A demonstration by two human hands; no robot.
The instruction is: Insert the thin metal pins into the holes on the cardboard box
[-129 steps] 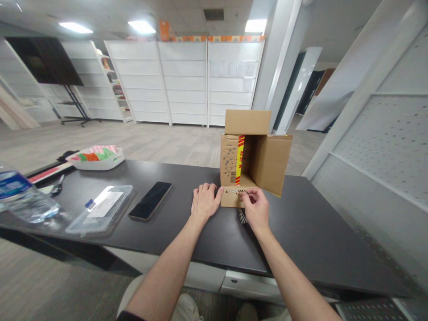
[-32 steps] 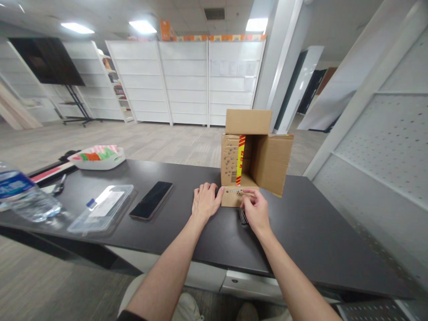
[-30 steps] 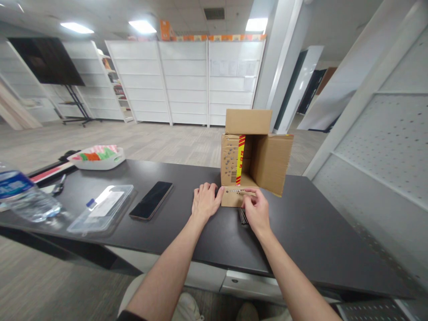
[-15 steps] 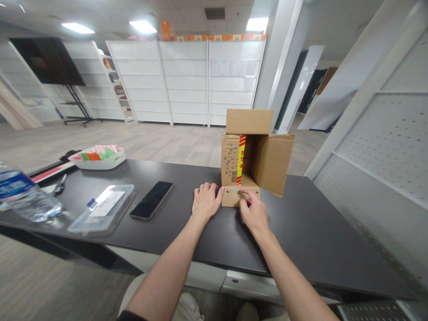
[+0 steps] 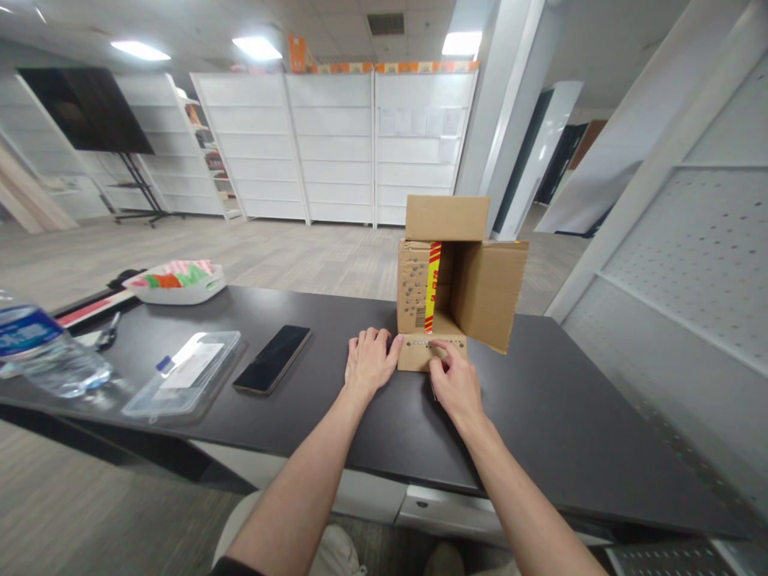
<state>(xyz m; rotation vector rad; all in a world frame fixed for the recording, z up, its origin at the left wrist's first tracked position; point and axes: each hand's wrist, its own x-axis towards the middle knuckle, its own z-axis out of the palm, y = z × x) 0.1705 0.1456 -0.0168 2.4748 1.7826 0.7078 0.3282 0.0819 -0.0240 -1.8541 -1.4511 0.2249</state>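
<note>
White shelving (image 5: 333, 152) lines the room beyond the dark surface (image 5: 540, 416) I view remotely. On it, a cardboard box (image 5: 474, 276) sits open toward me, one flap raised, another swung out at right and a lower flap (image 5: 413, 361) folded forward. A plastic bottle (image 5: 51, 352) occupies the far left, near a white basket (image 5: 186, 296) of colorful material and a clear, flat case (image 5: 147, 394). I see the left hand (image 5: 370, 360) palm down, fingers spread, thumb at the lower flap's left edge. The right hand (image 5: 457, 382) points its index finger onto that flap, other fingers curled; I cannot tell whether they hold anything. A black phone (image 5: 273, 360) lies between case and left hand. Small dots (image 5: 418, 343) cross the lower flap in a row.
</note>
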